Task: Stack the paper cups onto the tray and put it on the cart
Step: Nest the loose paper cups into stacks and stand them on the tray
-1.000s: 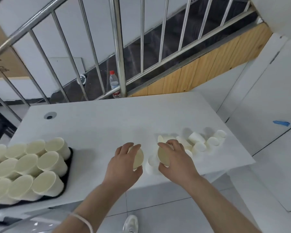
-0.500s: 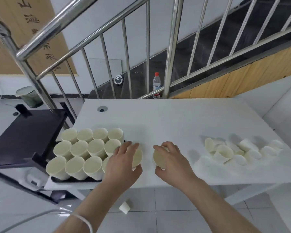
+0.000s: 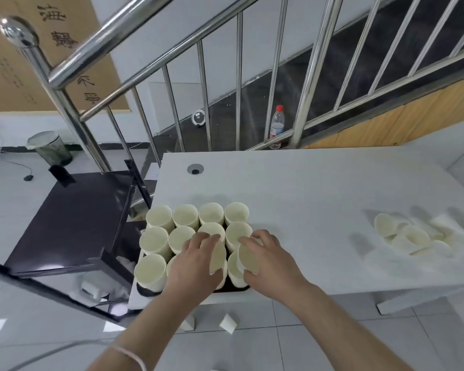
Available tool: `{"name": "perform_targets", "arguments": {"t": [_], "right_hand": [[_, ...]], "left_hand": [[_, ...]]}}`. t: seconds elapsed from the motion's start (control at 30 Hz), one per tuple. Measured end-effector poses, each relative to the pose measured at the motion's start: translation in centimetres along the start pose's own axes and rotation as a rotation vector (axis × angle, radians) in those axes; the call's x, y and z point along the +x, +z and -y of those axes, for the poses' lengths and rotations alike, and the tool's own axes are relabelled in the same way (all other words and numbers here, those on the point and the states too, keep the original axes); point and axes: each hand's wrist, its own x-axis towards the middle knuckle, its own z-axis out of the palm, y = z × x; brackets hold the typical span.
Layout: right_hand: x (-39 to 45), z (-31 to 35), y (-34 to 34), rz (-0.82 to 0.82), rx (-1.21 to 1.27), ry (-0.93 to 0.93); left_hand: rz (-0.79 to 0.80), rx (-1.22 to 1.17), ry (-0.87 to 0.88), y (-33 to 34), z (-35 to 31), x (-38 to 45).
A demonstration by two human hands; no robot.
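2 hands work over the black tray (image 3: pixel 145 290) at the lower centre of the frame, and we see each one carrying a paper cup; our left hand (image 3: pixel 196 266) curls its fingers round a cup (image 3: pixel 218 257) tipped on its side above the tray's near row, while our right hand (image 3: pixel 272 259) grips another tilted cup (image 3: pixel 248 259) just beside it, over the tray's right edge; the upright cups (image 3: pixel 184 223) on the tray stand packed rim to rim in rows of 4, filling most of it; the tray sits at the left end of the white table (image 3: pixel 319 194), touching its near edge; a loose pile of cups (image 3: pixel 413 236) lies on its side at the right of the frame, well apart from the tray; the dark cart (image 3: pixel 73 218) stands to the left of the table, just beside it; behind the table, a steel railing (image 3: pixel 150 30) crosses the upper frame, with a water bottle (image 3: pixel 277 127) at its foot; 2 cups (image 3: pixel 228 323) lie on the floor below the table.
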Motion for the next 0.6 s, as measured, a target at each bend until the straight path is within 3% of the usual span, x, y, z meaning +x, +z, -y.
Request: {"name": "perform_targets", "arguments": {"t": [0.6], "right_hand": [[2.6, -0.4, 3.4, 0.117, -0.062, -0.005]], "left_hand": [[0.171, 0.037, -0.001, 3.7, 2.1, 2.1]]}}
